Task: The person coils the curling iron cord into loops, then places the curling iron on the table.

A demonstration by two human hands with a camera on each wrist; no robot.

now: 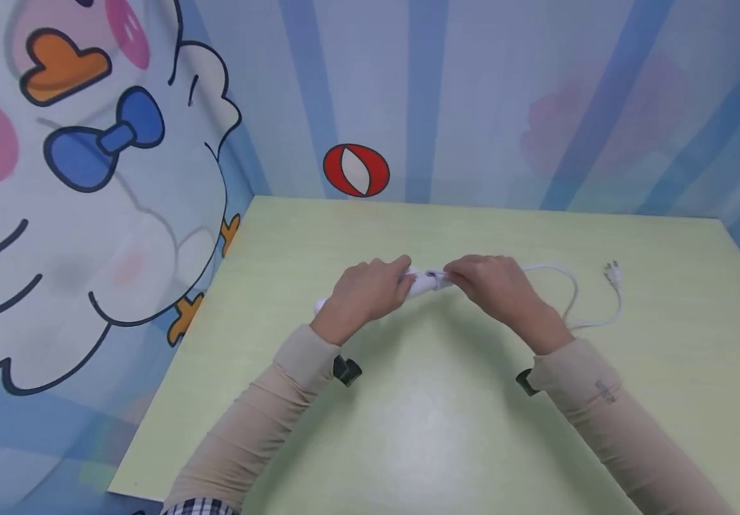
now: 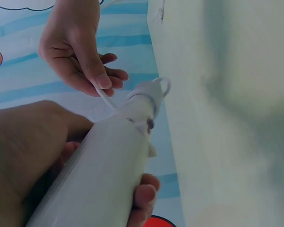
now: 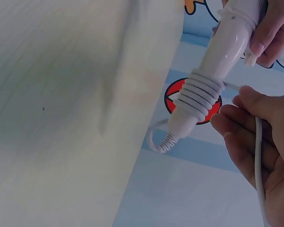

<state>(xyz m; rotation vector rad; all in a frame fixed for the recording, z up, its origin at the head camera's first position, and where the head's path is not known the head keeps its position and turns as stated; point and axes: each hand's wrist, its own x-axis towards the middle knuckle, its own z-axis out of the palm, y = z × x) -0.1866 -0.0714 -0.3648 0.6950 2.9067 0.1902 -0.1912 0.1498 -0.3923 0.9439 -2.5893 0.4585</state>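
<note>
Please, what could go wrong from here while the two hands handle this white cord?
The coils around the white handle could loosen if the right hand lets go of the cord it pinches. The cord bends back at the ribbed sleeve on the handle's end, so hard pulling might strain it there. The plug lies loose on the table, so it may drag if the cord is pulled.

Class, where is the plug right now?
In the head view, the plug lies on the right side of the table, to the right of the right hand, at the end of the white cord.
</note>
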